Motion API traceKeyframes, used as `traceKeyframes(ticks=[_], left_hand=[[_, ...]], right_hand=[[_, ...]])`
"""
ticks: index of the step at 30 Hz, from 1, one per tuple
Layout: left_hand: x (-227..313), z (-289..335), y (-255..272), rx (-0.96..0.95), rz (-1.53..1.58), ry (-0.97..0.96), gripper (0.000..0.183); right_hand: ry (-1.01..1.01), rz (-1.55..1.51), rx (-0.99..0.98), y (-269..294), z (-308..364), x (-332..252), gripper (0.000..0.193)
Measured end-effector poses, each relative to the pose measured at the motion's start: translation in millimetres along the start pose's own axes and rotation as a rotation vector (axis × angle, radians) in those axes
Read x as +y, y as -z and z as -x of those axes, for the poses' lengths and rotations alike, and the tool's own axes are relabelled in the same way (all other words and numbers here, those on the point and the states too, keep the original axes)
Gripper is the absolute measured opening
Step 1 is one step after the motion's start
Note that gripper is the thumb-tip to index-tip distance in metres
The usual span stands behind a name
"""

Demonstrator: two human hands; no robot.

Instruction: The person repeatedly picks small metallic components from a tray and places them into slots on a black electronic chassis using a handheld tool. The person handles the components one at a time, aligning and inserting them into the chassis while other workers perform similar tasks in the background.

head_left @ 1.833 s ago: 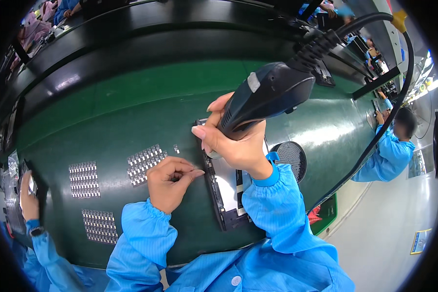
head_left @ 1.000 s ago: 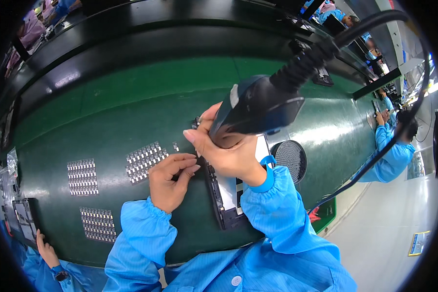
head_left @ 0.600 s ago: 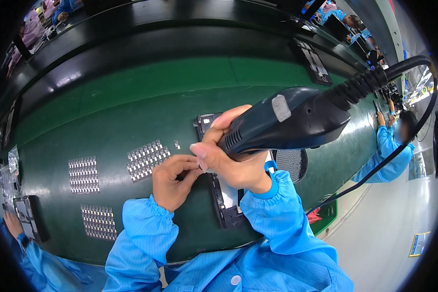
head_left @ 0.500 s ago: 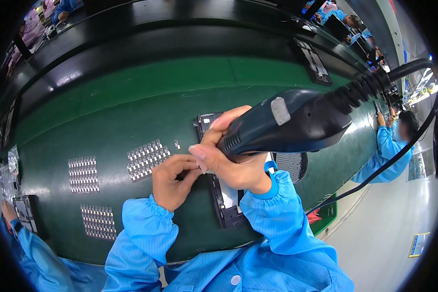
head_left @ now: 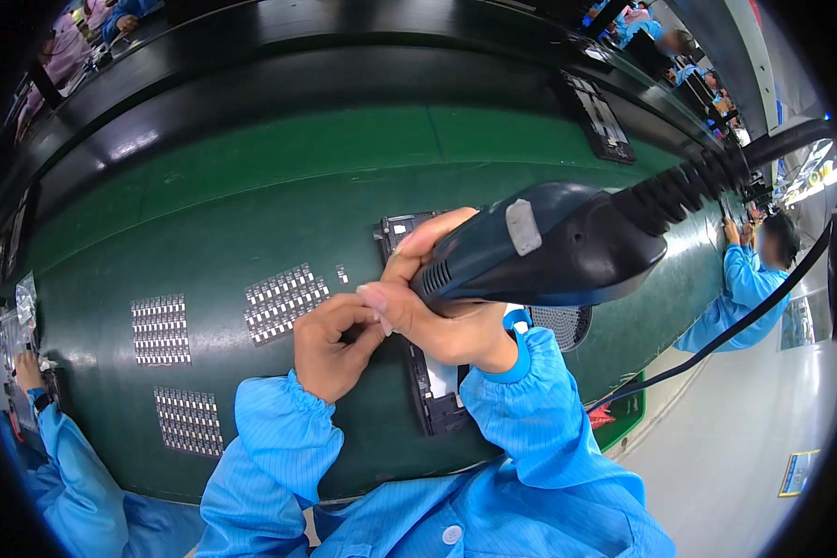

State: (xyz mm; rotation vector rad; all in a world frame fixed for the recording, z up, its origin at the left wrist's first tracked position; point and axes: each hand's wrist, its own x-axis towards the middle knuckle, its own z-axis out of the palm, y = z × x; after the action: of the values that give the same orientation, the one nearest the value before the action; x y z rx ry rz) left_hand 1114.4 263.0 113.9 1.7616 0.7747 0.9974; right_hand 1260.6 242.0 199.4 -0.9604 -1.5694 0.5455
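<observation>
My right hand (head_left: 451,325) is wrapped round a dark corded hand tool (head_left: 567,244) with vent slots and a grey patch on its casing. Its thumb and fingers point left and meet my left hand (head_left: 333,342). The left fingers are pinched together at the right thumb; whatever they hold, if anything, is too small to make out. Beneath both hands lies a black device housing (head_left: 445,417) with a white panel, partly hidden by the right hand and tool. Left of it sits a sheet of small black-and-white parts (head_left: 286,304), and one loose small part (head_left: 342,273) lies beside the sheet.
Two more sheets of parts (head_left: 161,330) (head_left: 188,421) lie further left on the green table (head_left: 251,205). A round perforated disc (head_left: 567,325) is right of the housing. Another black housing (head_left: 595,116) lies at the back. A cable (head_left: 735,330) hangs right. A co-worker's hand (head_left: 30,370) is at left.
The tool has tilted and shifted slightly left in my right hand. My hands stay nearly in place, still together. At the left edge, the co-worker's hand has moved up and away from me.
</observation>
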Motion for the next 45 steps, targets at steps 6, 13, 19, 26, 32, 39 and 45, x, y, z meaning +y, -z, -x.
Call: traceKeyframes(ticks=[6,13,19,26,32,39,45], left_hand=[[5,1,1,0.005,0.032,0.092,0.016],[15,-1,2,0.059,0.018,0.091,0.025],[56,51,-28,-0.508,-0.402,-0.626,0.041],[16,-18,-34,-0.36,-0.615,-0.635,0.048],[-22,-144,-20,-0.128,-1.111,-0.285,0.048],[-5,-150,-82,-0.351,-0.925,-0.345,0.05],[-10,-195,-164,-0.495,-0.835,-0.414,0.05]], right_hand=[[0.035,-0.047,0.0,-3,0,3,0.039],[0.015,-0.235,0.082,4,-4,-4,0.039],[-0.059,-0.157,0.238,41,4,-18,0.041],[-0.16,-0.274,0.357,80,42,-29,0.043],[-0.186,-0.373,0.317,89,71,-28,0.037],[-0.487,-0.546,0.399,102,83,-26,0.032],[-0.386,-0.465,0.274,130,89,-29,0.026]])
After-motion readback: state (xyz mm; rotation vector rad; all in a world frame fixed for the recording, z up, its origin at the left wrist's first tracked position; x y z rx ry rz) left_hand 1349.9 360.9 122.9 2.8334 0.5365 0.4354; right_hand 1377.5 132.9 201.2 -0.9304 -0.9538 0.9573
